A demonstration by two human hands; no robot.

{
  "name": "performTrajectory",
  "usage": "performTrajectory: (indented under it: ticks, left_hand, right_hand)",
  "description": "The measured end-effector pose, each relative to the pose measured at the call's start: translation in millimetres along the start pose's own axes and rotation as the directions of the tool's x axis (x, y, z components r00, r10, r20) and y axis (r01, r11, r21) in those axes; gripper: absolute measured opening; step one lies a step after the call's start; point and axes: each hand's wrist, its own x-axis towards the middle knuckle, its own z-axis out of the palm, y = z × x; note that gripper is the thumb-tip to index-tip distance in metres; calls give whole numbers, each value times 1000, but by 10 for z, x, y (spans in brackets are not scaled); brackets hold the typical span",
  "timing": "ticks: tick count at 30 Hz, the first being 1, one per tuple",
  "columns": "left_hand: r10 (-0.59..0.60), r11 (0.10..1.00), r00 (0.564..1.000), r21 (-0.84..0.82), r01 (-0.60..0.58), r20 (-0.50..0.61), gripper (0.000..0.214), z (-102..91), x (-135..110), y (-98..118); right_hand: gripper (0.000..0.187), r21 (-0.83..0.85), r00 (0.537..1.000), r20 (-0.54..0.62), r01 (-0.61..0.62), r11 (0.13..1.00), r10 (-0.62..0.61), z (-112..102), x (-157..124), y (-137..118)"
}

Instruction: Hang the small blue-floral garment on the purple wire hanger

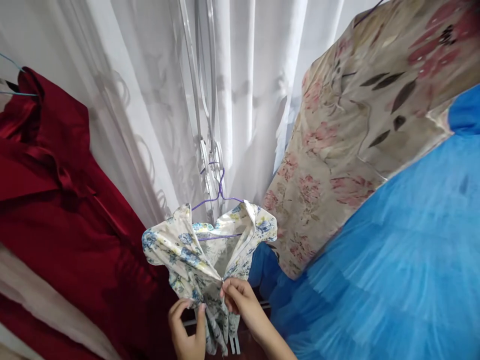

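Note:
A cream dress [183, 250] with blue and yellow flowers hangs from a purple wire hanger [220, 192]. Its zipper [240, 250] side faces me, open from the neck down to about mid-back in a V. At the bottom of that V, my right hand [238, 297] pinches at the zipper pull, which the fingertips largely cover. My left hand [187, 327] is lower and to the left, thumb and forefinger gripping the dress fabric near the waist. Below the hands the cloth falls in gathered folds.
Dark red garments [63, 200] hang at the left. On the right are a beige dress with pink flowers [311, 175] and a bright blue tulle dress [393, 240]. A white curtain [150, 90] and white metal stand poles [202, 75] are behind the hanger.

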Motion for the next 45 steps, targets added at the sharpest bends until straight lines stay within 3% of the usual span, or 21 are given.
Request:
performTrajectory:
  ticks: [2, 4, 8, 13, 17, 21, 23, 25, 27, 29, 30, 32, 35, 38, 41, 43, 45]
  left_hand:
    - [29, 999, 960, -35, -20, 279, 32, 113, 89, 23]
    - [23, 997, 898, -73, 10, 439, 24, 251, 167, 100]
    - [124, 988, 848, -145, -56, 515, 16, 441, 277, 348]
    - [181, 983, 752, -92, -159, 634, 17, 430, 232, 575]
    - [162, 975, 711, -3, -220, 684, 19, 384, 47, 552]
    - [150, 971, 678, 22, -237, 720, 18, 356, -34, 479]
    - [143, 979, 692, 2, -205, 708, 14, 333, 77, 548]
    - [160, 985, 748, -54, -165, 644, 5, 303, 330, 737]
    - [199, 980, 851, -108, -167, 487, 21, 286, 703, 1027]
    - [262, 965, 894, -119, -235, 364, 33, 308, 1121, 1355]
    - [312, 950, 876, -125, -286, 369, 36, 337, 1315, 1509]
    - [419, 904, 789, -122, -411, 449, 28, 425, 1619, 1761]
    - [493, 849, 728, -83, -521, 477, 20, 555, 1825, 1969]
    - [505, 844, 776, -27, -536, 379, 20, 573, 1894, 1996]
    - [426, 901, 889, 12, -434, 166, 20, 439, 2073, 1816]
    - [281, 959, 960, -38, -280, 14, 20, 305, 2263, 1564]
    - [5, 966, 993, -254, -35, -115, 15, 191, 2420, 1238]
  right_hand:
    - [39, 44, 1000, -2, -21, 999, 21, 70, -24, 13]
    - [39, 93, 999, 4, -45, 995, 45, 123, -51, -23]
    - [34, 157, 999, -24, -37, 987, 41, 122, -46, -305]
    - [29, 110, 989, -109, 112, 988, -100, 25, 151, -1028]
    - [26, 148, 966, -106, 249, 957, -235, 40, 358, -1592]
    - [23, 164, 944, -115, 324, 932, -308, 66, 450, -1846]
    - [23, 137, 944, -81, 330, 934, -321, 53, 435, -1843]
    - [23, 85, 945, -35, 327, 941, -326, 27, 384, -1794]
    - [24, 17, 944, -6, 330, 944, -330, 2, 312, -1746]
    - [25, -35, 938, 2, 346, 938, -346, -16, 245, -1725]
    - [26, -55, 933, 8, 358, 932, -359, -20, 221, -1725]
    - [27, -91, 920, 16, 392, 915, -392, -24, 207, -1728]
    - [28, -133, 896, -18, 438, 889, -444, -22, 272, -1677]
    - [30, -198, 875, -76, 456, 867, -478, -24, 378, -1516]
    - [30, -261, 889, -71, 421, 869, -452, -38, 424, -1307]
    - [29, -248, 921, -38, 366, 897, -387, -47, 408, -1187]
    - [28, -211, 947, 3, 314, 926, -321, -41, 372, -1102]
